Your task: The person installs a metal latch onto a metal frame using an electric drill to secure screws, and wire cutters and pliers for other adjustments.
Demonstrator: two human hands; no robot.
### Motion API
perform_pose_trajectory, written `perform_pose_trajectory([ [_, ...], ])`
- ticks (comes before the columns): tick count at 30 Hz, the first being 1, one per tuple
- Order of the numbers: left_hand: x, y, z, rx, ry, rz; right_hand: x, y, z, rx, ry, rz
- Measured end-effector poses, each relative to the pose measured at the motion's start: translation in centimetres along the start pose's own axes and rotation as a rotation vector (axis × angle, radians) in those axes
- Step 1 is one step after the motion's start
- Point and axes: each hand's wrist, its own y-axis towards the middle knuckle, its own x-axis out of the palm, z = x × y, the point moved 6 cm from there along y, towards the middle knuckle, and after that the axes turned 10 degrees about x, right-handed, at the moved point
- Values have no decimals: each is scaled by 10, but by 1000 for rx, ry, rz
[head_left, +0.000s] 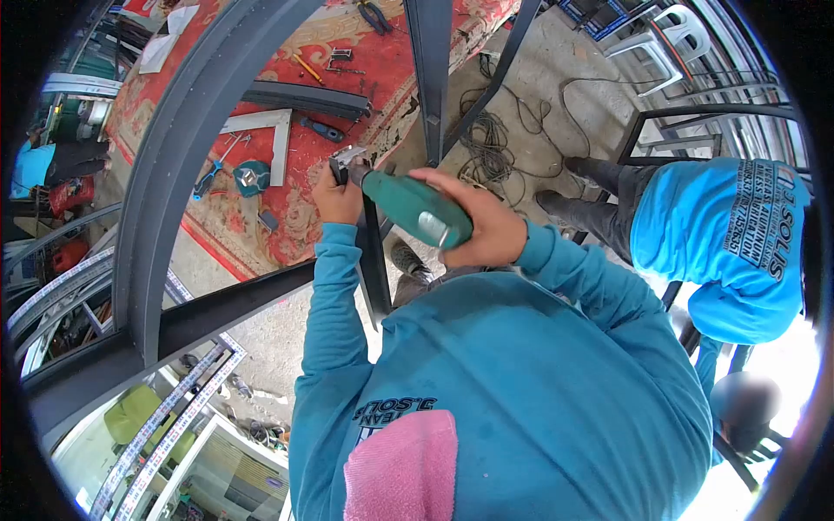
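Observation:
My right hand (486,217) is wrapped round a green power drill (417,208), whose nose points left toward my other hand. With closed fingers, my left hand (337,200) pinches a small silver metal fitting (350,157) at the edge of a dark metal frame (373,269). The drill's tip is close to this fitting; whether they touch is hard to make out. Beyond my left hand, a dark-handled screwdriver (321,130), a white L-shaped piece (280,148) and a green tape measure (252,178) lie on a red patterned carpet (295,200).
A curved dark frame bar (165,148) arches on the left. Pliers (373,16), a yellow pencil (307,69) and a blue screwdriver (207,181) lie on the carpet. Coiled cable (486,143) covers some floor. At right, a person in a blue shirt (721,234) bends near a white chair (665,52).

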Motion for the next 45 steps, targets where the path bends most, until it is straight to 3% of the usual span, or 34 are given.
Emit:
perform_pose_trajectory([
  [2, -6, -7, 6, 5, 33, -44, 4, -8, -9, -63, -599, -75],
  [3, -8, -11, 9, 6, 67, -87, 4, -11, -8, -66, -600, -74],
  [5, -11, -20, 16, 15, 84, -85, 7, -22, -13, -288, -716, -2],
  [6, -12, -24, 19, 24, 101, -81, 8, -28, -4, -290, -720, -2],
  [8, -18, -29, 27, 48, 112, -91, 10, -37, 12, -253, -364, 29],
  [12, -29, -40, 49, 45, 21, -48, 28, -56, 6, -316, -397, 74],
  [15, -43, -56, 62, 88, 91, -41, 39, -72, -16, -264, -576, -29],
  [17, -45, -62, 74, 148, 173, -56, 45, -78, -23, -163, -896, -85],
  [19, -48, -65, 91, 119, 29, 57, 50, -85, -12, -178, -719, -81],
  [21, -56, -65, 89, 137, 38, 71, 58, -86, 3, -201, -552, -87],
  [23, -62, -66, 80, 77, 35, 35, 66, -85, 11, -272, -380, 37],
  [26, -73, -67, 83, 168, 71, 100, 75, -84, 8, -132, -560, -33],
  [30, -78, -75, 74, 121, 78, 47, 81, -92, 9, -179, -727, 72],
  [32, -83, -77, 74, 166, 105, 66, 80, -96, 30, -51, -300, 74],
  [35, -88, -79, 78, 152, 58, 104, 81, -97, 49, -44, -82, 19],
  [45, -93, -79, 97, 206, 79, 158, 96, -105, 43, -86, -142, 30],
])
